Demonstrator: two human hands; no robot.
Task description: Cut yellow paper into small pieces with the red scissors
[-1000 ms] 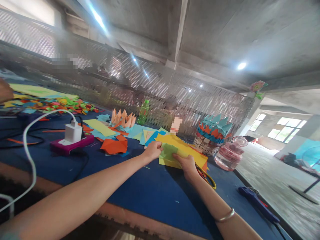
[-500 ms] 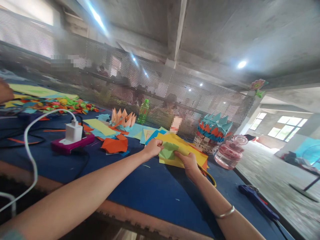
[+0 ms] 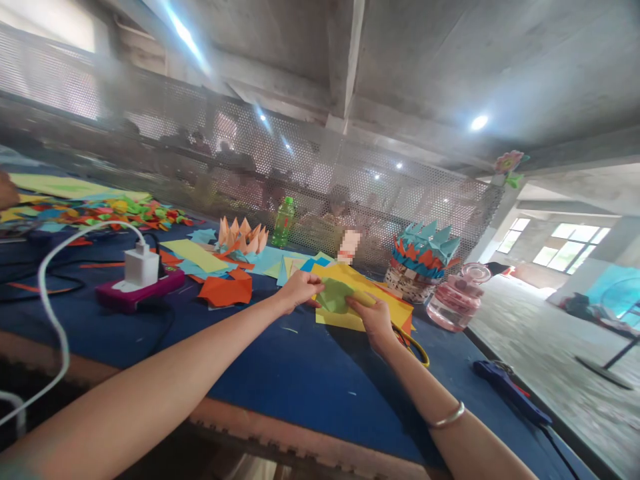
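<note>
Between my two hands is a small piece of green paper (image 3: 334,296), held up above the table. My left hand (image 3: 300,291) pinches its left edge, fingers closed. On the opposite edge, my right hand (image 3: 371,316) grips it between thumb and fingers. Larger yellow paper sheets (image 3: 387,299) lie just behind and under the green piece. Partly hidden by my right wrist is a yellow-handled tool (image 3: 417,348) whose kind I cannot make out. Blue and light-coloured sheets (image 3: 290,267) stick out beyond my left hand.
Left of my arm sits a purple power strip (image 3: 140,291) with a white charger (image 3: 141,265). Behind are a peach folded-paper crown (image 3: 243,239) and a green bottle (image 3: 284,223). A paper-trimmed basket (image 3: 413,280), pink jar (image 3: 455,300) and dark blue tool (image 3: 513,393) with a cord stand right.
My left hand has shifted slightly on the green paper's edge, its fingers now lower, and the paper looks more rounded. The whole view has moved a little.
</note>
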